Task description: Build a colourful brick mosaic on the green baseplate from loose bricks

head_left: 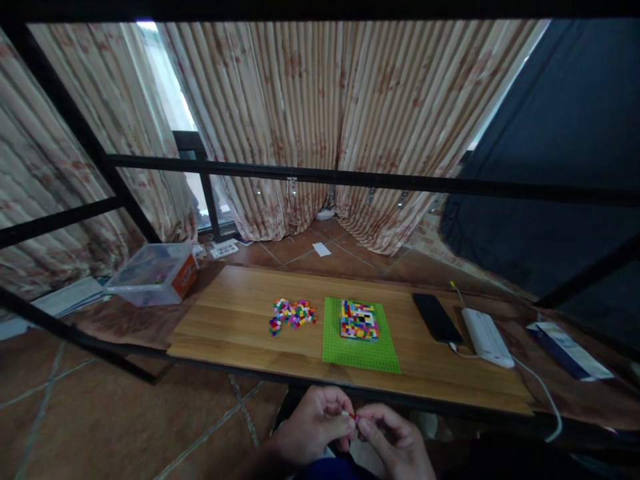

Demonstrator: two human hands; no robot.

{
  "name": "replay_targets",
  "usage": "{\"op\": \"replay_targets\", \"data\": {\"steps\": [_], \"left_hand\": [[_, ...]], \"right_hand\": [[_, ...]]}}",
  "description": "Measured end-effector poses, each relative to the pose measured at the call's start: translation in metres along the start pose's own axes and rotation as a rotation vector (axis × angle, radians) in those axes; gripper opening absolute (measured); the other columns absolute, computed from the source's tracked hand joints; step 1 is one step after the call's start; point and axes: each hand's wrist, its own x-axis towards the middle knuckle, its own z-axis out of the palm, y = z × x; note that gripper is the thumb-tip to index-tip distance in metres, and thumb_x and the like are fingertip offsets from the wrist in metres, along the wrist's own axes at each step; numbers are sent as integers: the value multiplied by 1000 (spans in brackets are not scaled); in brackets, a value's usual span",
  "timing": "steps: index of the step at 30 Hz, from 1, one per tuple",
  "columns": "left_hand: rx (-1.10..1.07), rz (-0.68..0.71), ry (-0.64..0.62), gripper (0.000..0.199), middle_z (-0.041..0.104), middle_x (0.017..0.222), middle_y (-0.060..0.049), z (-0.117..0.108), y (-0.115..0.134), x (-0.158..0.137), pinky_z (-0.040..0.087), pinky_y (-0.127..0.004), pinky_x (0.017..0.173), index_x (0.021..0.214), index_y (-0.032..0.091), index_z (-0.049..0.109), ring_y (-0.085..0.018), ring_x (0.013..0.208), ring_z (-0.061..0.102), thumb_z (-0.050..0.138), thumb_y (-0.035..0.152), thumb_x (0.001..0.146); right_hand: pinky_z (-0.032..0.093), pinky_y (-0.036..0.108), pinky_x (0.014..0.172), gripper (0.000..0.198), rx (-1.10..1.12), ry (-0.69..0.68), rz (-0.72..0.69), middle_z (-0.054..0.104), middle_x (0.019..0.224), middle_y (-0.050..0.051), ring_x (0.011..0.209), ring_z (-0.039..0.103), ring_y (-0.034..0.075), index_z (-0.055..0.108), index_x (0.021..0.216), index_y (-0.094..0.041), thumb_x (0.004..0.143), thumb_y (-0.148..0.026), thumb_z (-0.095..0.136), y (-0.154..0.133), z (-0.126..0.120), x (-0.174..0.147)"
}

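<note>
While both hands meet below the near table [240,327] edge, the left hand [313,427] and right hand [393,443] pinch together on what looks like a tiny red brick [353,417] between their fingertips, well short of the green baseplate [357,343] straight ahead.

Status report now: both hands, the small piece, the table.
Left hand and right hand pinch one small red piece below table edge. Loose bricks and green baseplate untouched. Nothing between.
</note>
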Motion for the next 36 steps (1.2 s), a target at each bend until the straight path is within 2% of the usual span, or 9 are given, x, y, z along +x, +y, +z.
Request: {"op": "replay_targets", "data": {"steps": [4,8,12,16,20,22,25,30,36], "left_hand": [[24,43,132,20,61,62,1,-4,-7,18,39,-19,49,78,15,57,-8,47,53,66,32,71],[131,147,339,15,59,65,2,-29,-14,39,44,-20,53,80,15,57,-9,53,54,61,29,75],[431,268,491,17,62,74,0,-65,-7,54,46,-23,59,87,16,63,-13,66,59,55,31,83],[736,350,632,20,68,81,-3,-88,-1,69,48,-27,70,95,18,65,-17,76,64,50,29,87],[914,407,666,20,71,92,-5,-95,-10,79,50,-30,75,98,19,64,-19,83,67,48,27,88],[981,440,667,19,71,95,-6,-96,-15,81,51,-31,77,98,19,63,-20,87,67,47,25,88],[1045,459,670,19,71,96,-6,-97,-20,82,52,-30,77,99,19,62,-20,87,68,46,25,90],[1112,442,677,20,70,94,-6,-97,-22,83,52,-29,75,100,19,60,-19,85,68,43,26,93],[1150,460,676,20,70,95,-7,-96,-25,84,52,-29,77,101,20,59,-18,86,67,41,26,95]], "right_hand": [[52,28,67,36,5,47,70,69,71,2,67,63,17,74,100,-25,73,-49,71,13,-19,12],[52,29,68,38,-20,103,110,70,75,5,68,64,17,76,96,-23,72,-52,70,20,-40,29],[52,28,66,39,-16,155,98,69,72,5,66,63,17,74,93,-20,71,-52,70,7,-53,43],[51,28,69,37,-113,206,32,70,81,6,72,65,18,70,93,-20,75,-51,67,-19,-62,67],[50,31,75,32,-303,262,-110,70,86,5,80,66,21,67,91,-20,81,-50,60,-34,-70,113],[48,33,80,30,-428,266,-215,71,88,5,85,65,21,67,89,-20,82,-48,58,-35,-71,140],[47,33,81,30,-499,247,-319,71,90,6,87,64,22,67,88,-20,86,-46,52,-30,-69,177],[45,36,83,30,-593,226,-339,70,90,6,88,63,22,68,86,-21,85,-45,50,-13,-62,215],[44,38,87,26,-540,175,-281,72,96,5,94,63,23,71,84,-23,79,-45,57,0,-61,229]]}}
